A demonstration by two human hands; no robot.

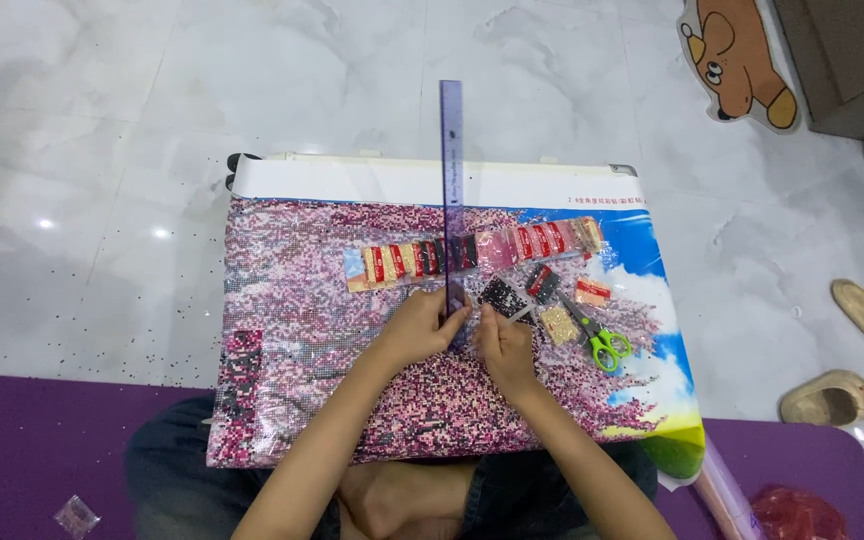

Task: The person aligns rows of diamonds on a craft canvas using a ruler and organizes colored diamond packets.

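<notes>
- One bead picture (332, 400) lies across my lap; it is my landmark.
- One purple ruler (451, 190) lies on the picture, long axis running straight away from me, its far end past the picture's top edge.
- My left hand (418, 328) presses the ruler's near end, fingers curled over it.
- My right hand (507, 350), just right of the ruler, pinches a thin pen (515, 315).
- One pair of green scissors (597, 340) lies on the picture's right part.
- Bead packets (422, 258) form one row across it; I cannot count them.
</notes>
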